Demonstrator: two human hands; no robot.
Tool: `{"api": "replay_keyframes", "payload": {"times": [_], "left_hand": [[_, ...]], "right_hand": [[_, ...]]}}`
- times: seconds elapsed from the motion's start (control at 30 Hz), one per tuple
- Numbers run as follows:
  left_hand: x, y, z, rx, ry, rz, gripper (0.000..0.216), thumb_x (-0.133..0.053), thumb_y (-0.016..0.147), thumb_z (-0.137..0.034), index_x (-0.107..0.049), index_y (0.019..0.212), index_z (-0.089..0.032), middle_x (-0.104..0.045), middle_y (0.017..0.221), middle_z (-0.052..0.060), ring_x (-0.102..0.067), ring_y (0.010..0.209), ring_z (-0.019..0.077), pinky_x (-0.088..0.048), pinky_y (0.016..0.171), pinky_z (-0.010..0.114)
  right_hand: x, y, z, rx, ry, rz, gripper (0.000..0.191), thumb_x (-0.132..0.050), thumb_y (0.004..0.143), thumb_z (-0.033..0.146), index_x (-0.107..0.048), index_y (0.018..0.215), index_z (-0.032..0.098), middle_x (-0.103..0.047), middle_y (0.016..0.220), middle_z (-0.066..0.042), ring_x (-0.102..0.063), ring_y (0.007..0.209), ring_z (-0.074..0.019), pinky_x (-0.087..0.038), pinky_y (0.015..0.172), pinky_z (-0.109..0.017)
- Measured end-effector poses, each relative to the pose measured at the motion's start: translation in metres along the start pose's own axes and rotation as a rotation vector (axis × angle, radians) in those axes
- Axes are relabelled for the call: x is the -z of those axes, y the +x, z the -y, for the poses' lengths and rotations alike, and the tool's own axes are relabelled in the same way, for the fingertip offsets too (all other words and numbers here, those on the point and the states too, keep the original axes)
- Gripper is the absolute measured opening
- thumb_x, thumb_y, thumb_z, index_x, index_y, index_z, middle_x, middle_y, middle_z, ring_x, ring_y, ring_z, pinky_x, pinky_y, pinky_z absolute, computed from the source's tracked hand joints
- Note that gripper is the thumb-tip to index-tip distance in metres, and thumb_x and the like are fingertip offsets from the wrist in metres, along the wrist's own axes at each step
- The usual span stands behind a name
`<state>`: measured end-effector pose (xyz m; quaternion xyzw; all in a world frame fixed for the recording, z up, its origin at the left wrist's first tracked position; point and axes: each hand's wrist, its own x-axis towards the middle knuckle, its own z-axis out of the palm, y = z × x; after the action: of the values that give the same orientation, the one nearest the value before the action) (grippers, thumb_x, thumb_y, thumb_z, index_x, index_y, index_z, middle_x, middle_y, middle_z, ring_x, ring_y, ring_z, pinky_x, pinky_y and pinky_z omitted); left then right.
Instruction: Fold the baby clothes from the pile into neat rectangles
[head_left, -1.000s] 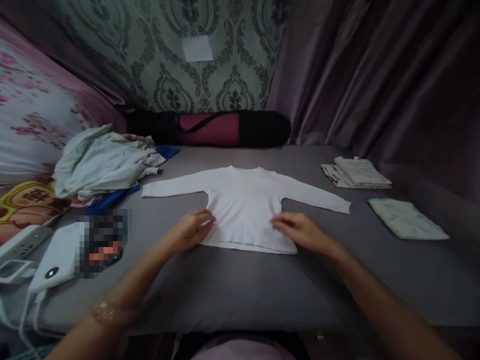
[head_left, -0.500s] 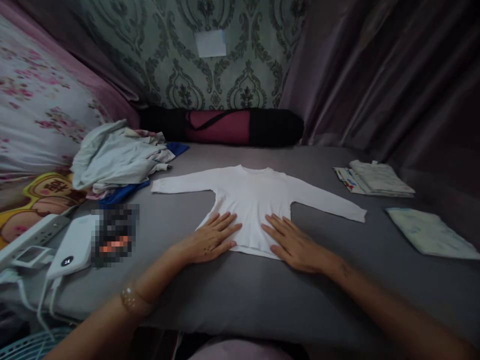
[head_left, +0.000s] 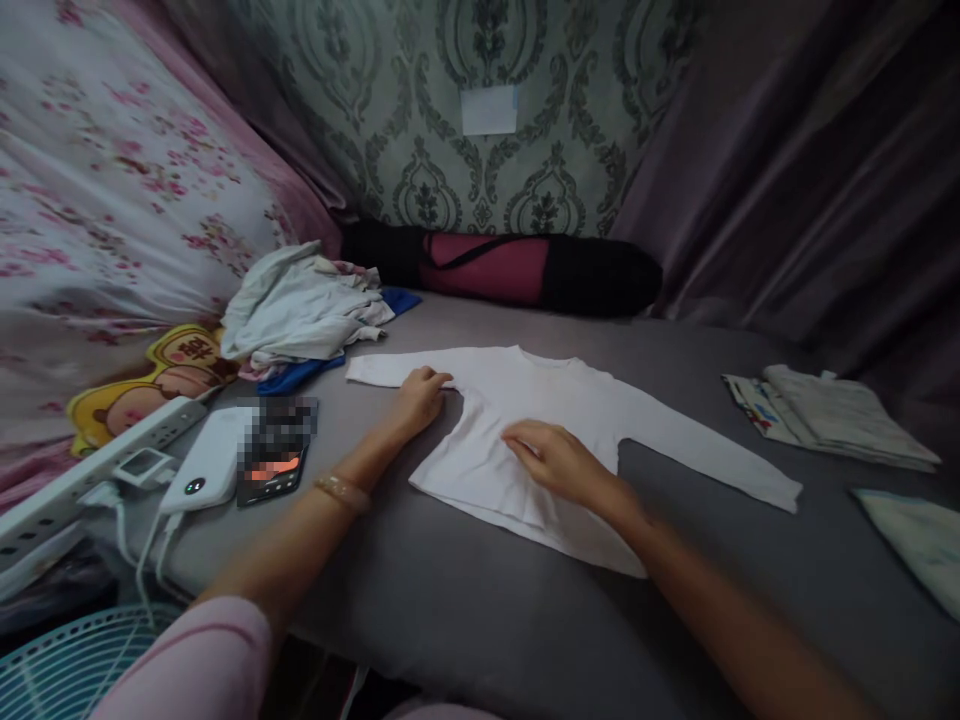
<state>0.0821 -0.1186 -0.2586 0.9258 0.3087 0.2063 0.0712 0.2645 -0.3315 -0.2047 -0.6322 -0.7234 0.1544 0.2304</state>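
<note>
A white long-sleeved shirt (head_left: 540, 390) lies on the grey bed sheet, sleeves spread to both sides and its hem slanting toward me. My left hand (head_left: 421, 402) is closed at the underarm of the left-lying sleeve, its fingers pinching the cloth there. Over the middle of the shirt's body, my right hand (head_left: 562, 462) has thumb and fingers drawn together in a pinch on the fabric. Creases run through the cloth between both hands. The right hand and forearm hide part of the body and side seam.
A heap of loose clothes (head_left: 307, 300) sits at the back left. Nearer are a phone (head_left: 281, 480), a white power bank (head_left: 217, 455) and a power strip (head_left: 97, 465) with cables. Folded clothes (head_left: 847, 415) lie at right. A long black-and-red bag (head_left: 487, 268) rests along the wall.
Both hands have gone from lying flat on the shirt's lower part to pinching. The left moved up to the underarm, the right inward; the hem has shifted and creased. The view has swung left.
</note>
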Motion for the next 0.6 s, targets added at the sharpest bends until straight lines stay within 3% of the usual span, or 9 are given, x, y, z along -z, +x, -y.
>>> {"api": "replay_keyframes", "payload": {"times": [0.1, 0.2, 0.37, 0.6], "left_hand": [[-0.008, 0.011, -0.006, -0.155, 0.102, 0.015, 0.032, -0.044, 0.088, -0.015, -0.065, 0.112, -0.018, -0.059, 0.110, 0.011, -0.054, 0.099, 0.0224, -0.046, 0.088, 0.035], [-0.013, 0.016, -0.004, -0.266, 0.192, 0.085, 0.029, -0.043, 0.090, -0.014, -0.065, 0.108, -0.017, -0.061, 0.109, 0.010, -0.054, 0.097, 0.0218, -0.046, 0.086, 0.034], [-0.015, 0.020, 0.009, -0.305, 0.247, 0.112, 0.028, -0.042, 0.092, -0.015, -0.062, 0.112, -0.015, -0.063, 0.105, 0.011, -0.054, 0.096, 0.0223, -0.045, 0.088, 0.035], [-0.012, 0.021, 0.009, -0.250, 0.216, 0.128, 0.034, -0.039, 0.089, -0.010, -0.062, 0.114, -0.015, -0.064, 0.108, 0.011, -0.054, 0.098, 0.0225, -0.045, 0.090, 0.036]], "right_hand": [[-0.033, 0.052, -0.015, -0.049, -0.128, -0.106, 0.039, -0.035, 0.094, 0.019, -0.057, 0.125, 0.010, -0.057, 0.132, -0.015, -0.050, 0.124, -0.0207, -0.036, 0.106, -0.032], [-0.059, 0.075, -0.021, -0.134, -0.250, -0.079, 0.052, -0.035, 0.094, 0.025, -0.040, 0.141, 0.002, -0.035, 0.149, -0.018, -0.028, 0.140, -0.0251, -0.023, 0.114, -0.037], [-0.079, 0.075, -0.023, -0.202, -0.309, -0.070, 0.063, -0.027, 0.097, 0.042, -0.029, 0.147, 0.003, -0.024, 0.155, -0.016, -0.017, 0.144, -0.0270, -0.012, 0.116, -0.044], [-0.070, 0.062, -0.010, -0.030, -0.317, 0.055, 0.061, -0.027, 0.097, 0.045, -0.028, 0.148, 0.012, -0.019, 0.156, -0.013, -0.014, 0.144, -0.0266, -0.004, 0.116, -0.051]]}}
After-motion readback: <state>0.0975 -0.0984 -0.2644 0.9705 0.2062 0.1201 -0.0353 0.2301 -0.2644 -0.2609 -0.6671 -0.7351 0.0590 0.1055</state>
